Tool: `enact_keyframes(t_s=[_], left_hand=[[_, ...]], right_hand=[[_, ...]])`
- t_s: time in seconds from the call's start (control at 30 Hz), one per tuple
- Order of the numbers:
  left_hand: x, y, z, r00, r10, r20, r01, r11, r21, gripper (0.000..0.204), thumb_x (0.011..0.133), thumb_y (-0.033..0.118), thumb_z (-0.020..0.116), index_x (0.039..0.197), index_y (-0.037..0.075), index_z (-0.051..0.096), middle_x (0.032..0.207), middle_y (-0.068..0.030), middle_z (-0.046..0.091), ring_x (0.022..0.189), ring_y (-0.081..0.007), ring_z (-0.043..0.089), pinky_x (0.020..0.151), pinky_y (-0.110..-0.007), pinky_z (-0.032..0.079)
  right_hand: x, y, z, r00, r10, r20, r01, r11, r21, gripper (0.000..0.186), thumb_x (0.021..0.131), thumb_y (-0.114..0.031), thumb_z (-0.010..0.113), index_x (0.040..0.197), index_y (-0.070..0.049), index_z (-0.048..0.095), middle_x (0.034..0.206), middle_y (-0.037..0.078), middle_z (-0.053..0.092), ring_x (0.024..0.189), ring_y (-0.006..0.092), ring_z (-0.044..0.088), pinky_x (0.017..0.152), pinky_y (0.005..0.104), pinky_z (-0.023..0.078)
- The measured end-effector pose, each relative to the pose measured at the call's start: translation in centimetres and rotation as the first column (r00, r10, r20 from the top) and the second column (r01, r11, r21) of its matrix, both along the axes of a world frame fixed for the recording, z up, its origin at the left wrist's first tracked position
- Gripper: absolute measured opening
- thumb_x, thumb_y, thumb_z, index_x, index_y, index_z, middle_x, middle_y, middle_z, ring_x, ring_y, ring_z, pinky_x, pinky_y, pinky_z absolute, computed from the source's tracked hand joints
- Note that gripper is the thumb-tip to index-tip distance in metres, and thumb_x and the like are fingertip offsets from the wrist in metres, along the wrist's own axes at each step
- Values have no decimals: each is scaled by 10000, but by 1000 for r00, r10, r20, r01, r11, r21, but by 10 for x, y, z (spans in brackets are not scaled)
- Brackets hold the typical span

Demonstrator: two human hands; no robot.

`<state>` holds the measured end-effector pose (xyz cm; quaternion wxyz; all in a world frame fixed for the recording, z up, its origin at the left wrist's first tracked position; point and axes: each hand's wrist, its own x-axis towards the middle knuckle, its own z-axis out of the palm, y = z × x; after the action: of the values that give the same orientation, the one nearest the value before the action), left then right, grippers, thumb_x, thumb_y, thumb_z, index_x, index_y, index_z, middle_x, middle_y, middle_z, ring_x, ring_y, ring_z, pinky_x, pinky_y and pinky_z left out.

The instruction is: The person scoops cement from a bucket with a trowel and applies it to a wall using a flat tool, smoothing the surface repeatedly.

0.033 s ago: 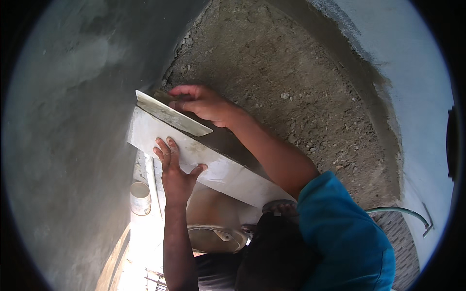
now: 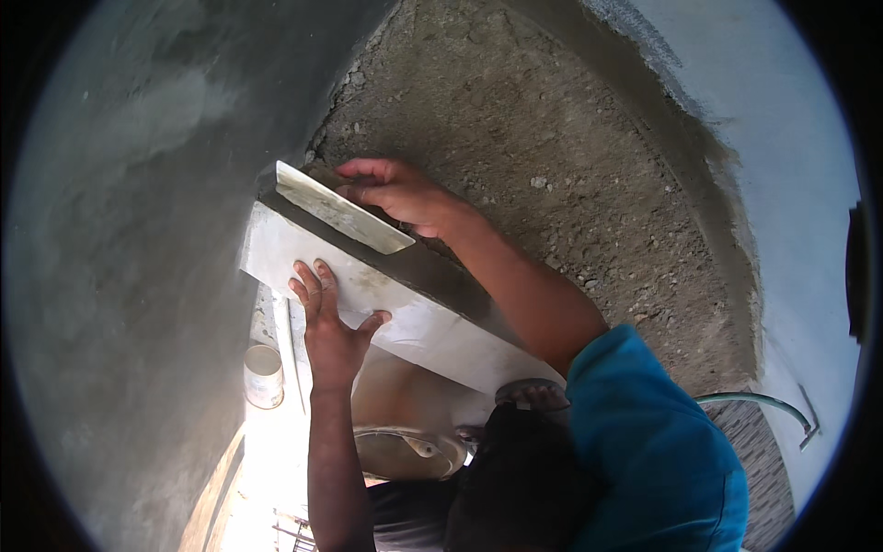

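My right hand (image 2: 395,198) is closed on a flat rectangular trowel (image 2: 340,207), its pale blade tilted along the top of a long white board (image 2: 432,336). Dark wet mortar (image 2: 441,281) lies in a strip along the board's upper edge under the blade. My left hand (image 2: 331,331) rests with fingers spread on the board's white face, below the trowel. The trowel's handle is mostly hidden behind my fingers and the blade.
A grey plastered wall (image 2: 147,230) rises on the left. Rough rubbly ground (image 2: 552,138) lies beyond the board, bordered by a white wall (image 2: 782,184) with a green hose (image 2: 763,400). Below are a pale bucket (image 2: 263,375), white pipe (image 2: 285,336) and stained basin (image 2: 395,451).
My right hand and the trowel have shifted slightly right and away from me, uncovering more of the mortar strip. My left hand has hardly moved.
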<state>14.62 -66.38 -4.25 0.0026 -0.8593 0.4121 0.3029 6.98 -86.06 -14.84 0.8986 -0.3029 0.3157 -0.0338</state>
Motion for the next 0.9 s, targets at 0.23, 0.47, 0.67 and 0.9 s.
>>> enact_keyframes(t_s=[0.23,0.47,0.67,0.9], left_hand=[[1,4,-8,994,-82,76,87,995,-56,1198,662,395,925,1588,39,253,1626,-301,188,1493,-511,181,1174,-486,366],[4,6,-16,981,-134,139,130,991,35,1231,651,527,910,1585,42,272,1614,-296,241,1491,-492,211,1170,-497,361],[7,4,-18,968,-165,190,148,984,100,1229,661,586,888,1582,42,283,1619,-284,246,1490,-469,246,1184,-448,348],[4,-2,-12,985,-109,136,87,984,157,1247,664,565,901,1593,44,253,1650,-264,172,1537,-414,153,1228,-430,261]], right_hand=[[-128,16,-57,999,-22,-34,26,992,121,402,988,-211,661,1359,-74,588,1179,61,682,1044,154,654,881,327,550],[-268,68,-43,911,126,-392,-157,987,-47,535,930,-377,723,1390,-137,593,1221,72,683,1106,175,634,979,345,477],[-289,102,-37,890,124,-438,-251,937,-244,486,959,-294,714,1391,-117,580,1173,62,706,1096,143,639,1001,330,475],[-280,110,1,908,119,-401,-281,883,-375,505,921,-313,756,1355,-102,609,1145,86,713,1099,175,645,1009,346,469]])
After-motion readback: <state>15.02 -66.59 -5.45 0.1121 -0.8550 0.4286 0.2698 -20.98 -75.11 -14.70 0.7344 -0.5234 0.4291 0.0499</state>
